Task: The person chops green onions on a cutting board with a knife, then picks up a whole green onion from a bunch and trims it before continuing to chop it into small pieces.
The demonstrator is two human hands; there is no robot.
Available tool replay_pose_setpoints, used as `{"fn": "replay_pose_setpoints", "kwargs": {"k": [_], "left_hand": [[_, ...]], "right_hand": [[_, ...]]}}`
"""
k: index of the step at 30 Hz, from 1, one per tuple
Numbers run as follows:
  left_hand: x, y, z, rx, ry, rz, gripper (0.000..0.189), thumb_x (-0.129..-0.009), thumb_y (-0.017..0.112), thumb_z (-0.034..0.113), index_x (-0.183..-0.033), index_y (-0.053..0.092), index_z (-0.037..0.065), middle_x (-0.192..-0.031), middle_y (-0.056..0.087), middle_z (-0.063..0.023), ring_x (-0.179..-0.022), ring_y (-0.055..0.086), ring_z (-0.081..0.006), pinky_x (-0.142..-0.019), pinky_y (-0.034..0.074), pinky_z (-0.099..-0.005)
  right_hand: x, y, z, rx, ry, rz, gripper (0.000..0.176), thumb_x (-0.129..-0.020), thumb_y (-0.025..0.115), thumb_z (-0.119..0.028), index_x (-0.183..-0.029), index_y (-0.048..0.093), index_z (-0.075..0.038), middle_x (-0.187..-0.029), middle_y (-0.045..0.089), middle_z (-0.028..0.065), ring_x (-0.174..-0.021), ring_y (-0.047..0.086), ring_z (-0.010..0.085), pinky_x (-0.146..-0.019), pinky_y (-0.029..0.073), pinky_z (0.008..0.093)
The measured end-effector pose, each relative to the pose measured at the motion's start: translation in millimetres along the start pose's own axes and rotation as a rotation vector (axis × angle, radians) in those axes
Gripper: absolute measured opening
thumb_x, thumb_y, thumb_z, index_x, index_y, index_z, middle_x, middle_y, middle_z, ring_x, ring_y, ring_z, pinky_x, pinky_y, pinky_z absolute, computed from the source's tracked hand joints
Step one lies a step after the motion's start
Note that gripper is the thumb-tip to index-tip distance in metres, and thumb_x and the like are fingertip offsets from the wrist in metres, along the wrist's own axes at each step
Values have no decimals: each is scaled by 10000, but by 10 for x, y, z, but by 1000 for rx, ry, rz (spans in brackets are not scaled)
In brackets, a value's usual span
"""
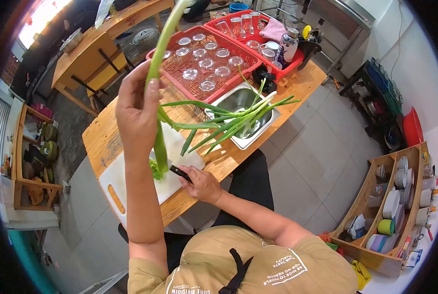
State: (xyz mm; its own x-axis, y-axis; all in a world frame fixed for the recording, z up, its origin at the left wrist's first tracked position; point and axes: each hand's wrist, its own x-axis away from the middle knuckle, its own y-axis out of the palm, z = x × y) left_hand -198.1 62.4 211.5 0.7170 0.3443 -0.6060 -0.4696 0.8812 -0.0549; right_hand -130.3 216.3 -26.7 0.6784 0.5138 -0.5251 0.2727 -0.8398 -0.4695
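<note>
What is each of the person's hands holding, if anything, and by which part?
The left hand holds a long green stalk partway along its length; the right hand holds a knife by its black handle.

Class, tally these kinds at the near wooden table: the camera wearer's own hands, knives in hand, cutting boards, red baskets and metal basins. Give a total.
Hands: 2 (left hand, right hand)
Knife: 1
Cutting board: 1
Red baskets: 2 (front basket, back basket)
Metal basin: 1
Total: 7
</note>
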Motion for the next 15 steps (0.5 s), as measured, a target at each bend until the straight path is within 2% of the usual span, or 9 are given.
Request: {"fn": "replay_pose_setpoints", "kwargs": {"k": [2, 5, 7, 8, 10, 13, 15], "left_hand": [[61, -164, 118, -43, -5, 83, 363, -1165, 626, 103, -1511, 639, -6, -1288, 763, -131, -1082, 734, -149, -893, 603, -304], [179, -457, 196, -9, -18, 187, 364, -1164, 632, 96, -1510, 628, -14, -1261, 761, -117, -1056, 735, -144, -855, 605, -297], [274, -634, 199, -14, 3, 232, 373, -1170, 627, 105, -1522, 606, -15, -1259, 759, -145, -1049, 746, -159, -826, 618, -302], [332, -714, 207, 5, -11, 237, 375, -1172, 619, 104, -1527, 596, -15, -1267, 757, -156, -1039, 752, -168, -816, 628, -305], [447, -865, 208, 27, -52, 249, 376, -1178, 595, 92, -1539, 568, -12, -1284, 747, -178, -1015, 768, -195, -793, 667, -324], [612, -987, 208, 105, -159, 295, 362, -1189, 567, 100, -1531, 560, -18, -1273, 738, -194, -1034, 790, -244, -831, 702, -366], [724, -1086, 179, 183, -242, 321, 362, -1193, 550, 96, -1533, 548, -27, -1278, 734, -205, -1056, 800, -268, -856, 710, -390]], "right_hand": [[-12, -9, -10, -17, 5, -1, 417, -1041, 759, -191, -1412, 634, -48, -1050, 732, 172, -867, 756, 410, -734, 629, 498], [-25, -19, -28, -50, -5, 7, 400, -1057, 738, -212, -1410, 639, -51, -1041, 730, 170, -868, 756, 410, -735, 624, 498], [-14, -23, -31, -15, 99, -75, 388, -1073, 715, -231, -1408, 639, -50, -1044, 733, 172, -874, 758, 404, -738, 623, 500], [-7, 7, -16, 40, 49, -31, 386, -1045, 767, -187, -1385, 662, -36, -1045, 747, 179, -875, 752, 401, -731, 608, 486], [-38, 13, 2, 11, -3, 11, 363, -1053, 748, -192, -1369, 665, -34, -1078, 752, 197, -889, 758, 416, -737, 617, 492], [-47, -31, -37, 16, 23, -26, 332, -1053, 741, -171, -1341, 669, -20, -1097, 756, 216, -884, 765, 431, -734, 620, 505], [-54, 38, 10, 6, -29, -11, 338, -1056, 742, -170, -1347, 669, -14, -1090, 757, 214, -881, 766, 427, -752, 621, 503]]}}
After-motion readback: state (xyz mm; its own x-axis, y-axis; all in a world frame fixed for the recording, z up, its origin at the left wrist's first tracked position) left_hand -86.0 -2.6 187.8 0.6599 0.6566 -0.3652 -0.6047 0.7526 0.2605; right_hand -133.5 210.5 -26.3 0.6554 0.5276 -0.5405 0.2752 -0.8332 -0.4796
